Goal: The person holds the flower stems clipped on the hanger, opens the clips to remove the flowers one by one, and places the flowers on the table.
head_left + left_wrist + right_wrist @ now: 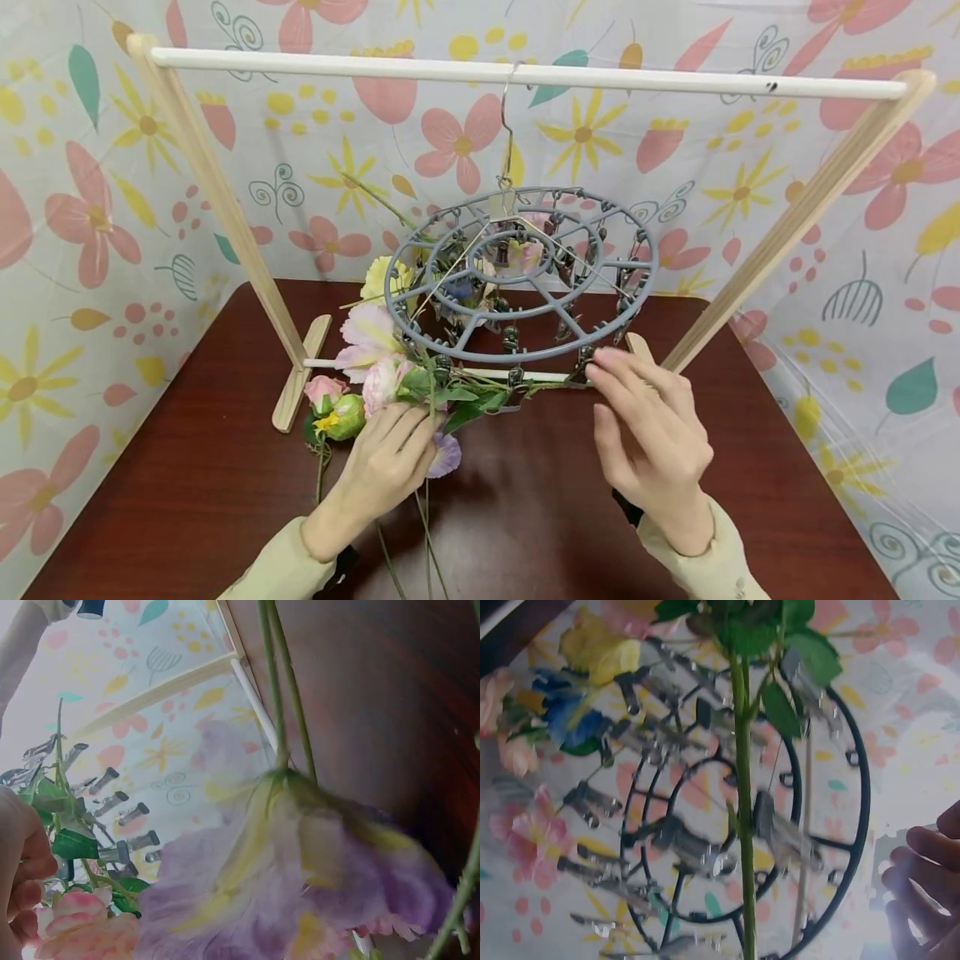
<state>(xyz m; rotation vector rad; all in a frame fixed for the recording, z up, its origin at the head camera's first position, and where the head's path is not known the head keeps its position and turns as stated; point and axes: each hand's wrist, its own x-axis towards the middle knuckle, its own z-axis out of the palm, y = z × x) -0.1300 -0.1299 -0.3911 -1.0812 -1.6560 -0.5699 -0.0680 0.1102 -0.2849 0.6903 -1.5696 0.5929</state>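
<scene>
Green stem [744,810] beneath hanger [517,357], seemingly being clipped; right hand [660,433] loosely spread; left hand [386,465], cannot tell; next, perhaps check clips [516,377].

A dark reddish-brown counter [525,525] spread in front of me, its smooth top faintly shiny. Pale sheeting [176,321] walled it in behind and on both sides, slightly creased at my lower right. I saw it printed all over with pink flowers [461,143], thin-petalled yellow flowers [585,135], teal leaves [912,398] and grey-blue curls [276,192]. From my right wrist, I caught a hard white glare [877,900] low at the right.
</scene>
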